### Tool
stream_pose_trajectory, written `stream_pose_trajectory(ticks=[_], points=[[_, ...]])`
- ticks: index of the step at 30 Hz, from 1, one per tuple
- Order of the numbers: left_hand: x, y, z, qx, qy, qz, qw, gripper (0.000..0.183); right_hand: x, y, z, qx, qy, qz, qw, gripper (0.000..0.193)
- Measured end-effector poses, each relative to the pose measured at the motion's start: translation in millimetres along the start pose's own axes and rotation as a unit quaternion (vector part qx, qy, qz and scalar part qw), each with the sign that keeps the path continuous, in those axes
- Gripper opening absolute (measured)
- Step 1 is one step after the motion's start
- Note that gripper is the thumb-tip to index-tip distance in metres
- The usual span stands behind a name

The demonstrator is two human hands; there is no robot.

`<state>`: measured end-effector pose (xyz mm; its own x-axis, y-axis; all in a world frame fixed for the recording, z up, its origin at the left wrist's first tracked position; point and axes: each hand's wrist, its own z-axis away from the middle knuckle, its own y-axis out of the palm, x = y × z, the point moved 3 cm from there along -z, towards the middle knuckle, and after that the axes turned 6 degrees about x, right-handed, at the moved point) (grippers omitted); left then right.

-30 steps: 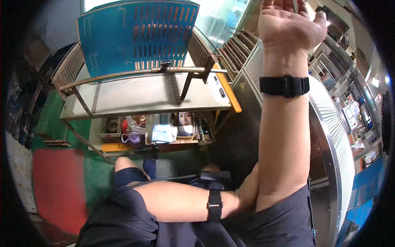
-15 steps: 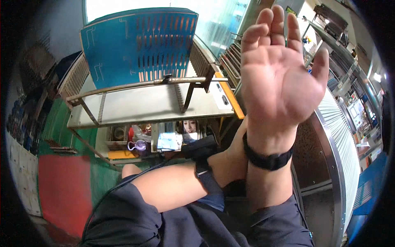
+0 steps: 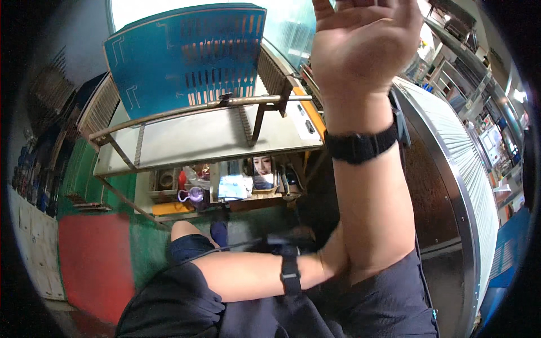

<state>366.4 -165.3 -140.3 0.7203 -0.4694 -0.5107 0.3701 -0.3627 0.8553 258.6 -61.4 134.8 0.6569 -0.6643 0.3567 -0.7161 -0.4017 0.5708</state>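
Observation:
My right hand (image 3: 366,48) is raised at the top edge, palm toward me. Its fingers look apart and are partly cut off by the frame; nothing shows in it. A black strap (image 3: 360,147) circles the right wrist, with a dark device partly seen at its side. Across my lap reaches the left forearm, a second black strap (image 3: 290,273) on its wrist and a blurred dark device (image 3: 282,243) above it. My left hand (image 3: 332,252) is at the right forearm near the elbow; its fingers are hidden behind that arm.
Ahead, a slotted metal rack (image 3: 197,117) holds upright blue panels (image 3: 152,62) with copper-coloured slots. Its lower shelf carries a purple bottle (image 3: 193,195) and small clutter. At right stands a metal-edged cabinet (image 3: 437,186). The floor is green with a red patch (image 3: 96,259).
My right hand has risen, so its fingertips leave the frame. The left hand has slid from near the right wrist down toward the elbow, and the lower shelf is less covered.

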Motion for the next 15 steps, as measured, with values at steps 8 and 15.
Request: stream_pose_trajectory(ticks=[8, 15], points=[[-118.6, 35.9, -62.2, 0.189, 0.055, 0.146, 0.969, 0.073, -22.5, -94.1, -35.0, 0.029, 0.022, -0.03, 0.999, 0.053], [-89.7, 54.8, -48.0, 0.018, 0.165, 0.026, 0.986, 0.08, -31.5, -128.4, -59.6, -0.058, 0.057, -0.012, 0.997, 0.053]])
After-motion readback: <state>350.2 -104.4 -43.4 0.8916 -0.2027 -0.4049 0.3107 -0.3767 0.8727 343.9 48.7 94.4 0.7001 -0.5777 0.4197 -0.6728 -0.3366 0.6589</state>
